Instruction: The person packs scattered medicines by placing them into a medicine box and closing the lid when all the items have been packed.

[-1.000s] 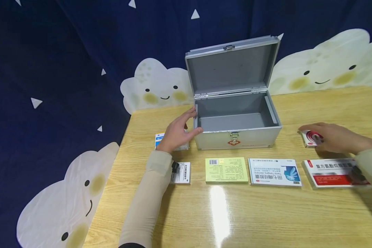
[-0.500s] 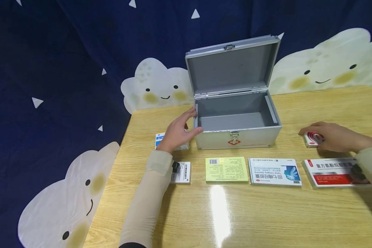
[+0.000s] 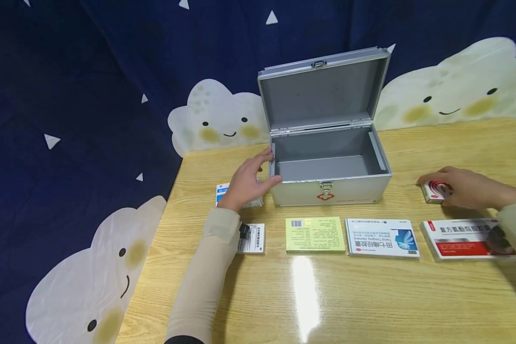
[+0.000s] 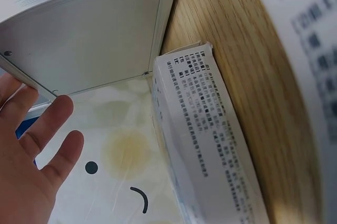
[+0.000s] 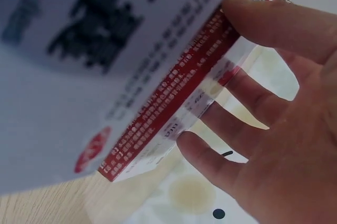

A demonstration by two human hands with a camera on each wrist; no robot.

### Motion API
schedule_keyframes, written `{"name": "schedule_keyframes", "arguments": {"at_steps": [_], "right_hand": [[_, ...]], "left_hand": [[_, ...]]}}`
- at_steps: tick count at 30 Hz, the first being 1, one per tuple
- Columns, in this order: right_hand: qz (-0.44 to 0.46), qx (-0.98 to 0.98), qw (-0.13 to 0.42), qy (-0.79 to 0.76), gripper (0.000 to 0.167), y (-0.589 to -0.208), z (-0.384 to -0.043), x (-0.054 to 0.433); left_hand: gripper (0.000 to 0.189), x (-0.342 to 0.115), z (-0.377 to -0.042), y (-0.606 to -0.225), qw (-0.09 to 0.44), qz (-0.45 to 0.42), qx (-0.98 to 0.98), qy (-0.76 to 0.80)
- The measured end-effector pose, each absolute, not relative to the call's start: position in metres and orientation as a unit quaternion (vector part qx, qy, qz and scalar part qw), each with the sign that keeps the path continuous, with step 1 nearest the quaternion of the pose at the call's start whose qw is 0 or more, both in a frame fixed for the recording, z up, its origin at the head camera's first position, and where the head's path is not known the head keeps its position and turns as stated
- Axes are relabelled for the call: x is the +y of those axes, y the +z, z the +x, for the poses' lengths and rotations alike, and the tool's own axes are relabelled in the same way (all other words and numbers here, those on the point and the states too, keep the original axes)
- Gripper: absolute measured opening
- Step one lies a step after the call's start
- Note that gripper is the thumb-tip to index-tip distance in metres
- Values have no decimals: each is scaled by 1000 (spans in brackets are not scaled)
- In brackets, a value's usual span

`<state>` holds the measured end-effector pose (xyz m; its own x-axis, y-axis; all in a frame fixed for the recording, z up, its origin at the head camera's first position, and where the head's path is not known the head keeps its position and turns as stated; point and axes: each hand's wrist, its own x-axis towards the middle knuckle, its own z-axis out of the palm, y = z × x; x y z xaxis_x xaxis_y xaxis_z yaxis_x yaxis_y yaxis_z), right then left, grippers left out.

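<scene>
On table (image 3: 370, 301), open metal case (image 3: 298, 195), left grip (image 3: 245, 187) spread, right grip (image 3: 469, 189) pinching small box (image 3: 435, 191)

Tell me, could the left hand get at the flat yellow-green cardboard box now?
Probably yes: the left hand is spread at the left edge of the open silver metal case, and nothing covers the yellow-green box lying in front of the case.

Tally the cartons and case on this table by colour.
Silver case: 1
Yellow-green carton: 1
Red-and-white cartons: 2, one in the right hand
Blue-and-white cartons: 2
White carton with black print: 1
Total: 7
</scene>
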<state>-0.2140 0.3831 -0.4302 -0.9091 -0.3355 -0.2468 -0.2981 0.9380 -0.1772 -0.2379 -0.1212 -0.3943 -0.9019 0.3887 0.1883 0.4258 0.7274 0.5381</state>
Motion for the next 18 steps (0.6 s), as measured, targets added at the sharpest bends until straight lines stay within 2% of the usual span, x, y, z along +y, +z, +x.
{"name": "schedule_keyframes", "arguments": {"at_steps": [18], "right_hand": [[-148,975,142,-80,68,-430,-217,390]], "left_hand": [[72,-120,-237,-395,22,-217,-926,-310]]}}
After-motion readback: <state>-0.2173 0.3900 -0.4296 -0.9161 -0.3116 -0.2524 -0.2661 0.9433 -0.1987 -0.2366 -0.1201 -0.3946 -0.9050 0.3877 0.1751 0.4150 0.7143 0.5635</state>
